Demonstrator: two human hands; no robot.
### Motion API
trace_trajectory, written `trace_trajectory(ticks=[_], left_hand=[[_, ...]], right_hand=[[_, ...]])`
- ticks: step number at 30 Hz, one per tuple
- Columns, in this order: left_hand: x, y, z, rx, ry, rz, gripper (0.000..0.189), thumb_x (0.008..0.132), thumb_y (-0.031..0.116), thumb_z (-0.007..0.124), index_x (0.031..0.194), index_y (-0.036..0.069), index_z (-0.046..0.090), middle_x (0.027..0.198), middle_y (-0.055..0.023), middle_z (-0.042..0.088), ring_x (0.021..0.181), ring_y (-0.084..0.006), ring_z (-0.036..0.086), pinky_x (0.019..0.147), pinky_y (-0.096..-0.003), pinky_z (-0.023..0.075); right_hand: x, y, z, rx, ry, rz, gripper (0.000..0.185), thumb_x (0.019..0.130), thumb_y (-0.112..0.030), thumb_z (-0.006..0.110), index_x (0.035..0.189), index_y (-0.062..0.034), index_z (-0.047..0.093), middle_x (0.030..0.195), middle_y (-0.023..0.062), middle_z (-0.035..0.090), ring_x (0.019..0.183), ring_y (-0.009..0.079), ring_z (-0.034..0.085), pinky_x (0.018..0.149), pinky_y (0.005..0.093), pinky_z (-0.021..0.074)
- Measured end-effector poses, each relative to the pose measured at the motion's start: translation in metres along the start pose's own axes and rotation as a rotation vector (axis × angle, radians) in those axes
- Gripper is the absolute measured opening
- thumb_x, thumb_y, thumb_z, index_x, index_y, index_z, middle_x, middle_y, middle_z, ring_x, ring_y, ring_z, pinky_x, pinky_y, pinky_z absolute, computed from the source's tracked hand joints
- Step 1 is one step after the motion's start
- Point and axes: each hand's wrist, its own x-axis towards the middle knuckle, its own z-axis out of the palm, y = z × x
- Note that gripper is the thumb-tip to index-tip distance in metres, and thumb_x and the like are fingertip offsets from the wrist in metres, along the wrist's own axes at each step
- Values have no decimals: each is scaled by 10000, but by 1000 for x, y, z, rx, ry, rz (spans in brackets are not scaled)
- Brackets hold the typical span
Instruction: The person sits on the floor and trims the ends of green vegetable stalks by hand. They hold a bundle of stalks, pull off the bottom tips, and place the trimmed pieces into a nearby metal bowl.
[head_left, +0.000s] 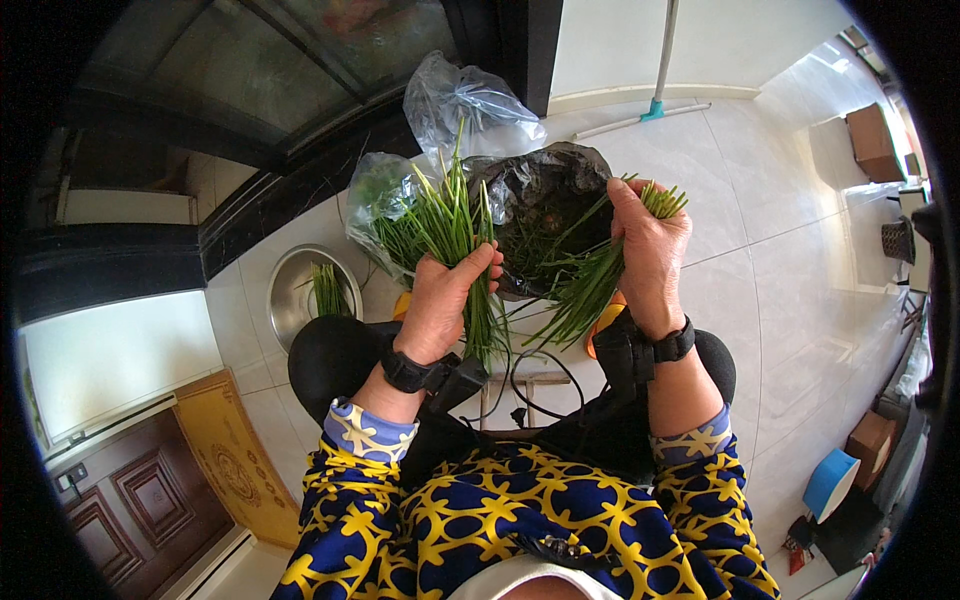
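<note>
My left hand (446, 300) grips a bunch of green chives (457, 217), their pale ends fanning upward and the leaf tips hanging below the fist. In my right hand (651, 247) is a second bunch of chives (581, 296), cut ends up by the thumb and leaves trailing down to the left. Between and beyond the hands stands a bin lined with a black plastic bag (577, 161), with loose green scraps inside. A clear plastic bag (367, 187) holding more greens lies just behind my left hand.
A steel basin (281, 296) with some chives sits on the floor at left. Another clear plastic bag (472, 97) rests behind the bin. A floor squeegee (652, 112) leans near the wall. Black cables (551, 412) hang between my knees. A yellow-brown doormat (236, 465) lies before a door.
</note>
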Motion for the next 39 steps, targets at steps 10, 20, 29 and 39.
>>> trace_trajectory(ticks=[10,20,29,39], left_hand=[[-5,4,6,22,-61,5,224,801,142,621,963,7,542,779,-63,604,672,-120,559,576,-248,429],[-6,6,8,-19,-43,-51,191,792,142,627,930,39,544,770,-64,608,653,-145,587,565,-245,442],[2,2,2,-164,100,49,137,816,127,588,913,37,552,852,-103,613,772,-187,608,640,-277,484],[4,7,-3,171,165,228,117,812,122,588,879,31,556,749,-52,589,621,-100,527,543,-231,413]], right_hand=[[-12,7,12,-127,-222,111,120,761,-133,676,742,-23,632,592,-44,525,517,30,441,454,187,350],[-15,14,15,8,-457,288,89,762,-83,628,698,-24,607,545,-28,505,469,44,427,432,203,323],[-12,13,9,114,-412,323,106,777,-85,599,678,-50,587,523,-31,481,456,53,417,436,203,317],[-10,14,7,79,-438,268,160,781,-106,607,633,-71,557,530,-43,473,456,44,400,434,198,306]])
